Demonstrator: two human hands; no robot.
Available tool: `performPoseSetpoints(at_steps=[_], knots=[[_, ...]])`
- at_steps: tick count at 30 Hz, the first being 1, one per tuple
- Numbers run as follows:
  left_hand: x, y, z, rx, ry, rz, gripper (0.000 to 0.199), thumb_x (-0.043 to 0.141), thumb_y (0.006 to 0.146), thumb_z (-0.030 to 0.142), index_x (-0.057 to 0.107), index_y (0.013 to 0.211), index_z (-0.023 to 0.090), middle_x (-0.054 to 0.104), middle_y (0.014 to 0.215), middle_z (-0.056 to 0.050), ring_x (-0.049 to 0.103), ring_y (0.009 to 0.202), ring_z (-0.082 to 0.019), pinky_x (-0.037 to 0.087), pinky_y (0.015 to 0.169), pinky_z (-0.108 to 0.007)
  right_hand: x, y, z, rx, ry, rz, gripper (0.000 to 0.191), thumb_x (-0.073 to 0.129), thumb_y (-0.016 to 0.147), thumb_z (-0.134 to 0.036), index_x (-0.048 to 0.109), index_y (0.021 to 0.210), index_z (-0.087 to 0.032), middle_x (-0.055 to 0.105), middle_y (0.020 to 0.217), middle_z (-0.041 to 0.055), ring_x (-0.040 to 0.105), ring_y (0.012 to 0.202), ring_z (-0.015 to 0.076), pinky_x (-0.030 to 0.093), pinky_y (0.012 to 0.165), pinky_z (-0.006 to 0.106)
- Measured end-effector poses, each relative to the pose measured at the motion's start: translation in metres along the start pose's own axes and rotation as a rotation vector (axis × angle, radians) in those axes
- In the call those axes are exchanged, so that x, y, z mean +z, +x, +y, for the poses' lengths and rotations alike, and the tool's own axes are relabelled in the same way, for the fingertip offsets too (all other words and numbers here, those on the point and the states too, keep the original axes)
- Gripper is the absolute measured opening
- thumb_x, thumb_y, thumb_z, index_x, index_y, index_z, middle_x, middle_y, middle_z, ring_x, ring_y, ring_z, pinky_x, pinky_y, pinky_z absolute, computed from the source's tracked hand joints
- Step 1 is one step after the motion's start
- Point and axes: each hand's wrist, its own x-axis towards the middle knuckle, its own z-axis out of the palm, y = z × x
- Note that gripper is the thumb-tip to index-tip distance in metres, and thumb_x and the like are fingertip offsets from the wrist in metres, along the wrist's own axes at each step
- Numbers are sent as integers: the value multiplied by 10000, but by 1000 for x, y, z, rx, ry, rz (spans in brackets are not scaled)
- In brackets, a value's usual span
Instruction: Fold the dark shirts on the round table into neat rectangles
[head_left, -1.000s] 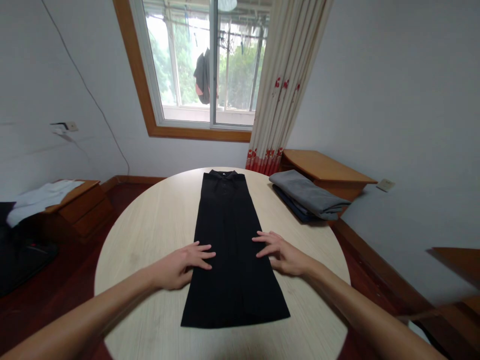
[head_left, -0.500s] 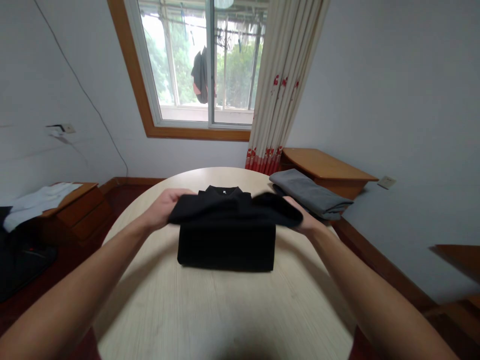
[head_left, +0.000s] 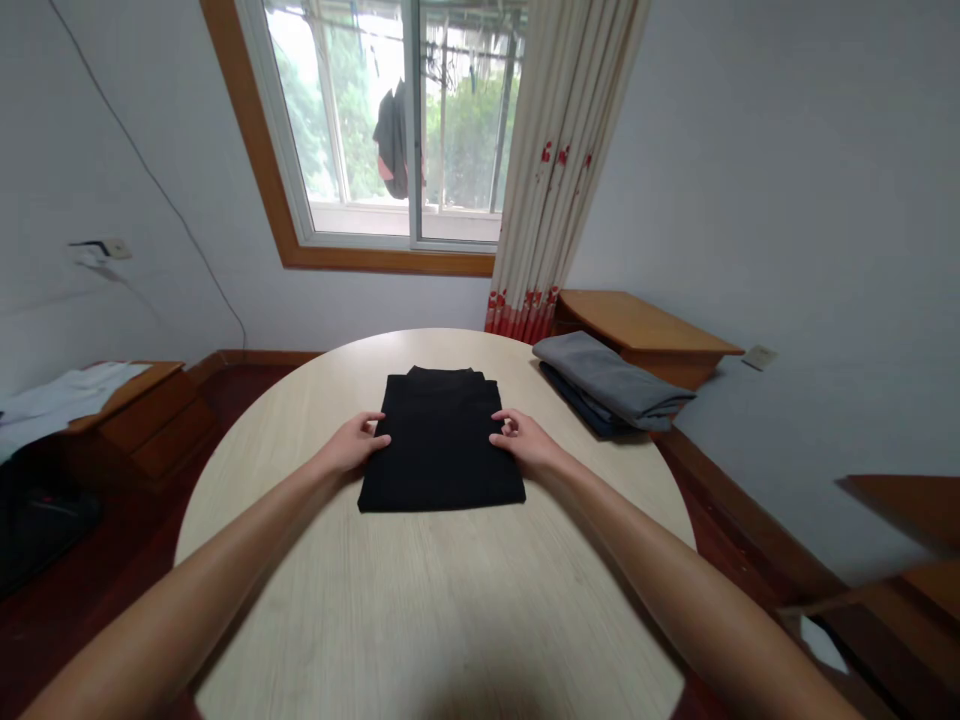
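Note:
A black collared shirt point(head_left: 442, 450), folded into a flat rectangle, lies in the middle of the round table. Its collar end points toward the window. My left hand point(head_left: 354, 442) is at the shirt's left edge, thumb and forefinger on the cloth. Opposite it, my right hand point(head_left: 526, 440) grips the right edge, with the thumb on top and the other fingers curled at the side. Fingertips under the cloth are hidden on both sides.
Folded grey cloth point(head_left: 611, 375) lies on dark folded cloth point(head_left: 581, 400) at the table's point(head_left: 420, 620) right rim. Behind it stands a wooden cabinet point(head_left: 645, 320) beside a curtain point(head_left: 562, 170). White papers or cloth point(head_left: 67, 390) lie on low wooden furniture at the left.
The shirt's near part, held raised between both hands before, now lies flat over the rest. My hands have come down and closer together at its sides, and the collar label is covered.

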Motion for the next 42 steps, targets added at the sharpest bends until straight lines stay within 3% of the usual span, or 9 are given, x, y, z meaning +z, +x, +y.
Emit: performPoseSetpoints(at_steps=[3, 6, 10, 17, 26, 31, 35, 39, 42], knots=[[7, -18, -10, -4, 6, -79, 518, 851, 674, 296, 608, 1117, 177, 652, 797, -12, 650, 672, -176, 496, 572, -275, -3, -6, 2, -15, -87, -81, 243, 712, 708, -113, 660, 938, -173, 586, 753, -28, 567, 665, 125, 455, 599, 226], [6, -43, -14, -100, 91, -254, 519, 824, 684, 308, 576, 1126, 194, 593, 663, 46, 572, 514, -134, 422, 478, -242, -23, -24, -4, 43, -153, -353, 171, 760, 659, -134, 667, 799, -165, 599, 697, -24, 558, 590, 116, 438, 554, 228], [1, -52, -3, -193, 200, -386, 582, 830, 681, 355, 577, 1183, 205, 519, 599, 85, 529, 439, -123, 384, 435, -239, -51, -35, -18, 230, -117, -661, 317, 818, 708, -303, 702, 981, -193, 565, 644, -45, 555, 475, 116, 467, 490, 248], [18, 29, 6, 41, 84, 29, 474, 835, 652, 297, 688, 1077, 146, 627, 694, 10, 582, 555, -137, 443, 489, -251, -23, 17, -21, 94, 5, -122, 322, 695, 824, -185, 706, 1144, -156, 649, 764, 8, 562, 604, 112, 480, 559, 227], [16, 57, 6, 448, 58, 79, 464, 785, 679, 464, 783, 1038, 170, 722, 1194, -127, 685, 955, -244, 534, 876, -391, -15, 25, 11, -300, -91, 234, 363, 547, 853, -204, 718, 1170, -153, 727, 1103, 99, 626, 668, 152, 537, 690, 312], [19, 53, -5, 364, 358, 168, 401, 657, 805, 393, 758, 1097, 138, 737, 1013, -128, 686, 827, -246, 555, 824, -408, -12, 13, -2, -236, -561, 220, 410, 557, 868, -163, 664, 1261, -117, 656, 1243, 172, 639, 1068, 256, 492, 981, 395], [43, 13, 8, 629, 817, 248, 381, 532, 912, 344, 715, 1211, 194, 637, 1328, -135, 584, 1220, -306, 458, 1062, -466, 14, -12, -35, -336, -827, 122, 501, 510, 962, -292, 535, 1437, -135, 502, 1492, 184, 455, 1370, 315, 342, 1142, 492], [79, -23, 9, 639, 1026, -30, 488, 424, 989, 423, 585, 1411, 240, 452, 1573, -86, 363, 1467, -332, 255, 1196, -573, 44, -23, -46, -408, -873, -172, 592, 450, 1000, -406, 396, 1549, -191, 323, 1634, 121, 250, 1518, 282, 136, 1232, 537], [77, -20, -4, 492, 1050, -149, 588, 414, 985, 493, 470, 1512, 238, 310, 1640, -86, 216, 1535, -333, 164, 1214, -599, 43, -15, -31, -358, -864, -244, 635, 389, 1016, -510, 338, 1580, -222, 244, 1662, 90, 159, 1550, 274, 77, 1238, 553]])
